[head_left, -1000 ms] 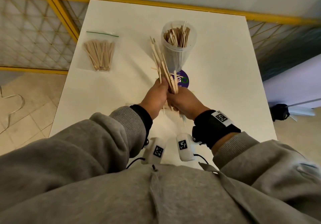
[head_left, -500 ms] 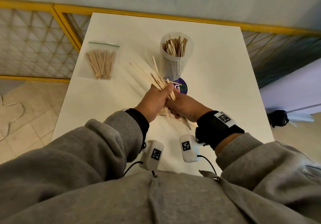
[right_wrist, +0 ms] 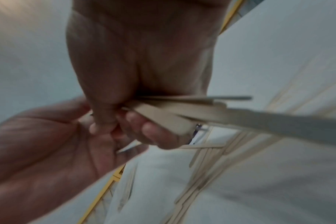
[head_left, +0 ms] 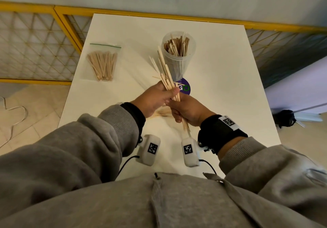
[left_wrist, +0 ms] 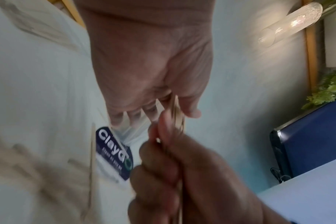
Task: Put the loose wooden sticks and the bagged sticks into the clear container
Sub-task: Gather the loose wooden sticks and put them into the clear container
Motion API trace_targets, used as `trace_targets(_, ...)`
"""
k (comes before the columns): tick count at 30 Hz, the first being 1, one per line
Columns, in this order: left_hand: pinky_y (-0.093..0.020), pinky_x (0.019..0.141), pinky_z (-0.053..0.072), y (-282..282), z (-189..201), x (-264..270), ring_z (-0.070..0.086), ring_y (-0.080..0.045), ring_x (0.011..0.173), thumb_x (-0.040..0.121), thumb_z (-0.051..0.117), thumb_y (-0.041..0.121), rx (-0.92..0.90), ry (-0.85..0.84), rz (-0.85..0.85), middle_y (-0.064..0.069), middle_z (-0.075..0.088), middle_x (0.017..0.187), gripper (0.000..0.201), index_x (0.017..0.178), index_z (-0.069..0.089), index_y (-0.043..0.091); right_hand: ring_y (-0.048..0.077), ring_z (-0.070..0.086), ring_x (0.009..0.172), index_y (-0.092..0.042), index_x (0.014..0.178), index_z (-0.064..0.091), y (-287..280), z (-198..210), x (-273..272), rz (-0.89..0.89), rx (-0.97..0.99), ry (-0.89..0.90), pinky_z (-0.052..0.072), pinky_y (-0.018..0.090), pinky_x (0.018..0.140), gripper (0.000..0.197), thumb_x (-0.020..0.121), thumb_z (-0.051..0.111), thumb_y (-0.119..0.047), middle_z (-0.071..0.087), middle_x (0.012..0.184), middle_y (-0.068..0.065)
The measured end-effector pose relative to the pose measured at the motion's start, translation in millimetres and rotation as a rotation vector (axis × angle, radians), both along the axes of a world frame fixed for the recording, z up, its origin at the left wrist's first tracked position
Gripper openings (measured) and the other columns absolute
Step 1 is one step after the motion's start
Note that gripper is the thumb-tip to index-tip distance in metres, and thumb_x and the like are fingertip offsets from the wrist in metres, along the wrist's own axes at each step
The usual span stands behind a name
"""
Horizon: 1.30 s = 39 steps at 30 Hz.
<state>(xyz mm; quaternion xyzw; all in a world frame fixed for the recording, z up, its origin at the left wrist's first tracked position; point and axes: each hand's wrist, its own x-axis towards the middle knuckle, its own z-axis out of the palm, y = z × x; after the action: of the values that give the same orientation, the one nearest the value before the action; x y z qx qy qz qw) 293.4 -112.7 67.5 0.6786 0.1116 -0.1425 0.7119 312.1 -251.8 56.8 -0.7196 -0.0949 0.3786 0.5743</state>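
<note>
You're gripping the bundle of loose sticks (head_left: 167,79) with both hands at once. Right hand (head_left: 188,110) is curling tight round the lower part, stick tails poking out below the fist toward your wrist. Left hand (head_left: 155,97) is closing on the same bundle just above, thumb pressing across it; the right wrist view is showing that palm fairly open, fingers only partly curling, so read it as a steadying pinch rather than a full fist.

Bundle's long axis is running up and away from you, tips fanning slightly and leaning left. Clear container (head_left: 178,56) is standing upright straight beyond the hands, just right of the tips, mouth up and already holding a batch of sticks. The tips look to be sitting about level with the rim, beside the wall, not over the opening.

Right hand is sitting nearer the container, so I'd be expecting it to carry the bundle forward and right, then tip it vertical over the mouth.

More loose sticks (right_wrist: 207,153) are lying flat on the table (head_left: 221,86) under your hands. Bagged sticks (head_left: 103,65) are sitting well to the left, untouched.
</note>
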Motion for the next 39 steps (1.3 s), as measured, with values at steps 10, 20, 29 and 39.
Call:
trace_targets(10, -0.035, 0.104, 0.039, 10.8, 63.6, 15.9, 0.057, -0.011, 0.113, 0.099, 0.018, 0.051, 0.326, -0.152, 0.034, 0.006, 0.065, 0.119, 0.056, 0.119, 0.06, 0.022, 0.013, 0.046, 0.045, -0.013, 0.079, 0.05, 1.1, 1.5, 5.4, 0.066, -0.244, -0.265, 0.045, 0.029, 0.054, 0.022, 0.09, 0.063, -0.027, 0.05, 0.058, 0.002)
trace_targets(20, -0.043, 0.112, 0.026, -3.5, 1.8, -16.8, 0.038, -0.036, 0.133, 0.095, 0.023, 0.059, -0.606, 0.552, 0.4, -0.018, 0.046, 0.141, 0.073, 0.137, 0.041, 0.002, 0.016, 0.051, 0.053, -0.014, 0.082, 0.055, -1.5, 81.9, 43.2, -0.395, 0.403, -0.291, 0.049, 0.029, 0.055, 0.01, 0.085, 0.063, -0.019, 0.052, 0.057, -0.002)
trace_targets(29, -0.04, 0.077, 0.056, -26.3, 12.3, -2.3, 0.069, -0.024, 0.075, 0.102, 0.028, 0.025, -0.585, 0.473, 0.309, -0.013, 0.072, 0.078, 0.045, 0.086, 0.063, 0.003, 0.023, 0.057, 0.06, -0.005, 0.089, 0.055, 14.0, 52.4, 13.6, -0.335, 0.309, -0.17, 0.052, 0.029, 0.06, 0.01, 0.088, 0.065, -0.01, 0.055, 0.064, 0.01)
trace_targets(39, -0.035, 0.09, 0.04, 16.7, -14.0, 11.7, 0.048, -0.02, 0.099, 0.099, 0.033, 0.047, 0.186, 0.278, 0.102, -0.003, 0.054, 0.108, 0.036, 0.107, 0.054, 0.019, 0.014, 0.052, 0.055, -0.013, 0.085, 0.049, 30.2, 122.6, 109.3, -0.623, 0.523, -0.494, 0.052, 0.036, 0.064, 0.011, 0.095, 0.053, -0.009, 0.052, 0.06, -0.004)
